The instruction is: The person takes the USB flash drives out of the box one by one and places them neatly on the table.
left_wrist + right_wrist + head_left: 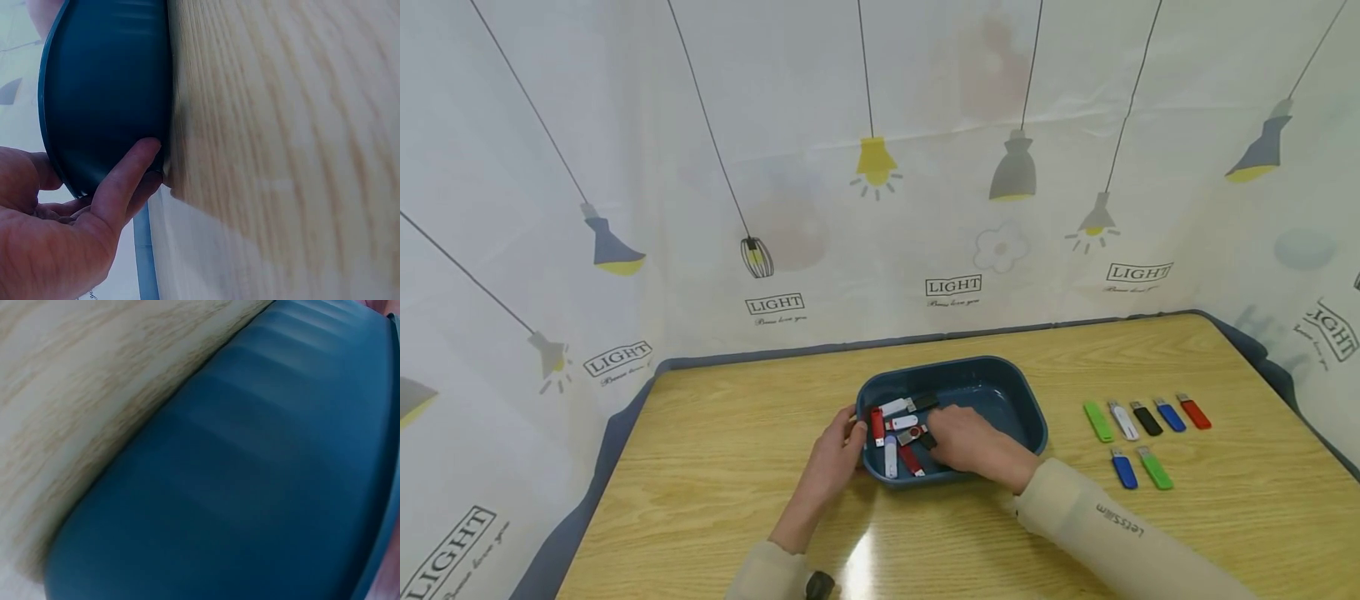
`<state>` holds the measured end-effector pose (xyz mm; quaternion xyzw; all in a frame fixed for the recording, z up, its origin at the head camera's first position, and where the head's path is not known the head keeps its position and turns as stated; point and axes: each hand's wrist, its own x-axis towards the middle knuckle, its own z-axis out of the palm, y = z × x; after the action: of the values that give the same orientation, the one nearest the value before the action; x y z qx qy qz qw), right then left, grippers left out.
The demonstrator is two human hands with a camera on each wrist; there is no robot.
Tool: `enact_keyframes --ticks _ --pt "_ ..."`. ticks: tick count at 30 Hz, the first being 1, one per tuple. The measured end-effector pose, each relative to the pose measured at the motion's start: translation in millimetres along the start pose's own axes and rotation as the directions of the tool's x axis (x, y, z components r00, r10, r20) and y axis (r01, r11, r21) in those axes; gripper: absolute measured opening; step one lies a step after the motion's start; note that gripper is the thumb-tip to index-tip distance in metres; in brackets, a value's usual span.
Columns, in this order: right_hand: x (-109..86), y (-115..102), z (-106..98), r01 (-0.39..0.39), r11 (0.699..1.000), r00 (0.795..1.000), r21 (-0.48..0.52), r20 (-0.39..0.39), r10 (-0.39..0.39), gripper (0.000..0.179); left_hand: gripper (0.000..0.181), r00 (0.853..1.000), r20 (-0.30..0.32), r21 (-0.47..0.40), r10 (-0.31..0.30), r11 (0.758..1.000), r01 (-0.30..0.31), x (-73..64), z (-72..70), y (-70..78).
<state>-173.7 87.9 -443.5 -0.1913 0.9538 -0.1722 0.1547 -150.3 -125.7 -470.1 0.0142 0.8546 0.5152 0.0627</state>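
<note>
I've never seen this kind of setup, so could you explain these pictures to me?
There's no robot: a person works bare-handed. The wide picture comes from a camera worn on the head, looking down; the close ones come from a camera on each wrist. The left hand grips the blue tray by its edge. The right hand reaches inside; its fingertips are hidden, so I can't tell whether it holds anything. USB sticks lie in the tray, with seven more on the wooden table.

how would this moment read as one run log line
left hand: grips bin | right hand: inside bin, hold unclear | usb sticks: some in bin, seven on table
</note>
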Motion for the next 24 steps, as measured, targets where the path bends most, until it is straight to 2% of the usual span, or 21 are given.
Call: enact_keyframes --ticks 5,17,24 --pt "1.4 2 2 -0.008 1.0 1.0 0.004 -0.009 0.008 0.01 0.043 0.999 -0.005 -0.001 0.031 1.0 -0.031 1.2 0.3 -1.5" --pt "-5.1 10 -5 0.005 0.996 0.999 0.091 -0.044 -0.001 0.032 0.043 0.999 -0.001 -0.011 0.047 0.999 -0.047 0.2 0.9 -2.1" --pt "-14.7 16 -20 -0.004 0.994 0.995 0.112 -0.096 0.015 0.014 0.043 0.999 0.001 -0.016 0.042 0.999 -0.042 -1.0 0.3 -1.7"
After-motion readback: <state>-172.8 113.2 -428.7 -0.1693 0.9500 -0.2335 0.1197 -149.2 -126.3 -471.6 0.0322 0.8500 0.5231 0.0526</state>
